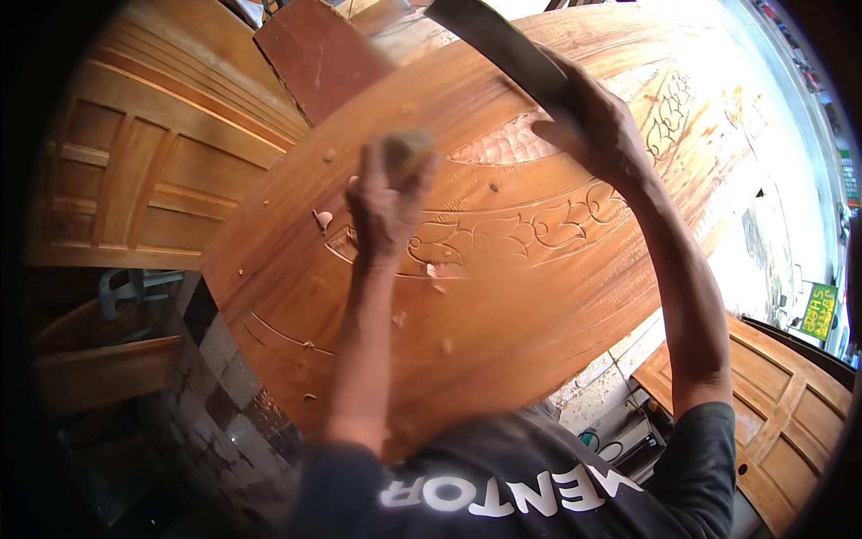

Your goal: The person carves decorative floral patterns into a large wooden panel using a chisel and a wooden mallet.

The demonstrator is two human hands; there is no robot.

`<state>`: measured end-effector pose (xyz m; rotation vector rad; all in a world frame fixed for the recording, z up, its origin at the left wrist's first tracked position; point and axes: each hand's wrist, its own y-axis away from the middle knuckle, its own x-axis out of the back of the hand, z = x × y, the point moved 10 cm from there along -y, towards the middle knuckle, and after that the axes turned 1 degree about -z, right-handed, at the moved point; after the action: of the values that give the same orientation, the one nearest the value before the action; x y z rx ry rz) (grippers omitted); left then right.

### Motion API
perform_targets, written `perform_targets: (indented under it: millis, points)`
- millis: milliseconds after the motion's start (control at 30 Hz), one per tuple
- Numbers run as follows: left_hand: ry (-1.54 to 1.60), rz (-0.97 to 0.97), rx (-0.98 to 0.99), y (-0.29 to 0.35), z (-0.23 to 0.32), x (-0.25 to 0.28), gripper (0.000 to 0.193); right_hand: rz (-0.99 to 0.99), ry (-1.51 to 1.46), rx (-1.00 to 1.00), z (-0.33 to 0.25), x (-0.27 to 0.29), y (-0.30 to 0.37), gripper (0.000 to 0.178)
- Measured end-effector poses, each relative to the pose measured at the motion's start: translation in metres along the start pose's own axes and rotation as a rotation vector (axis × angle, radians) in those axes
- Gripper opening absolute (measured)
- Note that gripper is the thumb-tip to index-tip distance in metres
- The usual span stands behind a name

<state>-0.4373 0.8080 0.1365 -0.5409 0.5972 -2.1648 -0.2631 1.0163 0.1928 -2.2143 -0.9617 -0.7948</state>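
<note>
My left hand [384, 202] is closed around a chisel with a blunt, round wooden handle end [409, 151]; motion smears it, and its blade is hidden. Below it lies a large reddish-brown wooden panel [503, 332] with a carved band of leaves and scrolls [539, 229]. Raised over the panel's far side, my right hand [600, 126] grips a long, dark, flat bar [503, 58] that slants up to the left. Partly under that hand is a scale-textured carved patch [507, 142] of paler wood.
Curled wood chips [323, 218] are scattered on the panel. Panelled wooden doors stand at the left [153, 171] and lower right [772, 395]. A reddish board [323, 54] lies beyond the far left edge. Near a plastic chair [135, 289] is a checkered tiled surface [224, 386].
</note>
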Motion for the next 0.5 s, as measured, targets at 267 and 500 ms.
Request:
perform_targets:
  millis: [267,500]
  points:
    - [0.371,-0.099,0.561,0.016,-0.034,-0.024,0.048,0.124,-0.197,-0.077,0.015,0.003,0.045,0.086]
    - [0.395,-0.067,0.582,0.014,-0.045,-0.028,0.04,0.238,-0.507,-0.263,0.033,0.032,0.029,0.078]
